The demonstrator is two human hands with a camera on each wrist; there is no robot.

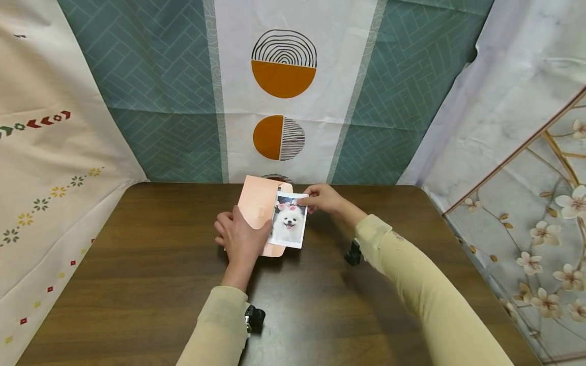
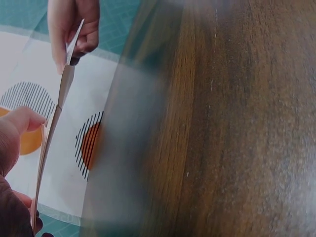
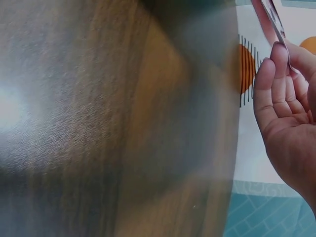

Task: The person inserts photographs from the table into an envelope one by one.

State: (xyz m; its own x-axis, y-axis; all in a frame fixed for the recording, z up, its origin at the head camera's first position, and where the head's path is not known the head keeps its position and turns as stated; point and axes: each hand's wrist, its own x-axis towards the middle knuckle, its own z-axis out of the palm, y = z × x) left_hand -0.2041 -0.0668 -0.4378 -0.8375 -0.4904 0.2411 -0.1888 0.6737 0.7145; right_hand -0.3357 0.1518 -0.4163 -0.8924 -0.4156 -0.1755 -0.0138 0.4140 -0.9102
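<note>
A peach paper envelope (image 1: pixel 256 195) is held up off the table in the head view, its opening toward the right. My left hand (image 1: pixel 242 235) grips it from the left side, thumb on the front face and fingers behind. Partly out of the opening is a photo (image 1: pixel 289 226) of a white fluffy dog with pink bows; its left edge overlaps the envelope's flap side. My right hand (image 1: pixel 322 197) pinches the photo's upper right edge between thumb and fingers. In the left wrist view the envelope (image 2: pixel 48 133) appears edge-on, and the right wrist view shows the photo's edge (image 3: pixel 276 22) at my fingertips.
Below both hands lies a dark brown wooden table (image 1: pixel 151 284). A patterned curtain (image 1: pixel 160 91) with orange half-circles hangs behind its far edge, and printed cloths hang left and right. Small black cameras (image 1: pixel 352 253) sit at both wrists.
</note>
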